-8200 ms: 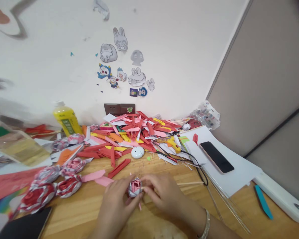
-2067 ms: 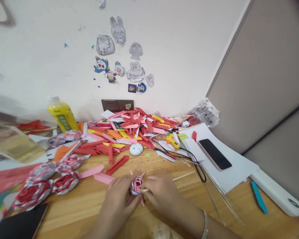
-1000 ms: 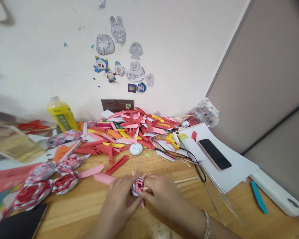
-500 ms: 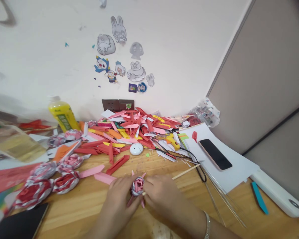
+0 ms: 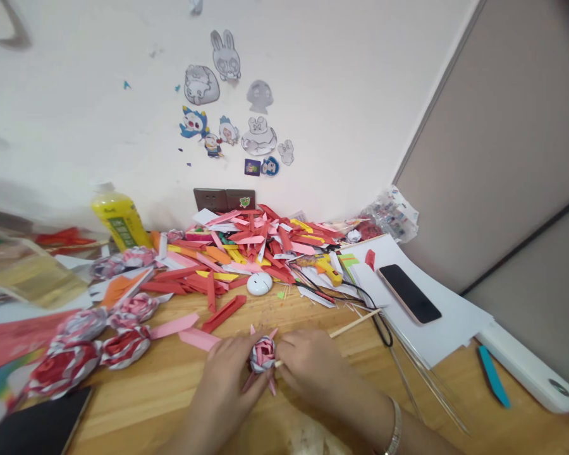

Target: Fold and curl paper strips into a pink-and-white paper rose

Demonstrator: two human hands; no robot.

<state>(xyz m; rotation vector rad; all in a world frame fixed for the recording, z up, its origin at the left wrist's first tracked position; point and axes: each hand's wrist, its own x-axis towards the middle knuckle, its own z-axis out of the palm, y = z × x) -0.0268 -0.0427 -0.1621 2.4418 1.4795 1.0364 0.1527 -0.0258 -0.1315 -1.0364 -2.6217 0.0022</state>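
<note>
My left hand (image 5: 230,373) is closed round the left side of a pink and white folded-paper rose (image 5: 263,354), with pink pointed tips sticking out above and below it. At the rose's right side, my right hand (image 5: 308,363) pinches a thin wooden stick (image 5: 355,323). One end of the stick touches or nearly touches the rose; the rest runs out past the knuckles to the upper right. Pink paper strips (image 5: 199,339) lie just left of the rose, and a red strip (image 5: 224,314) is above them.
Behind the hands lies a heap of folded strips (image 5: 260,240), with a white mouse-like object (image 5: 259,284) and a yellow glue gun (image 5: 329,270). Finished paper roses (image 5: 126,346) and a bottle (image 5: 121,218) are left. A phone (image 5: 410,294) and wires (image 5: 431,379) are right.
My right hand has shifted slightly right with the stick, so a bit more gap shows between its fingers and the rose. The left hand has hardly moved.
</note>
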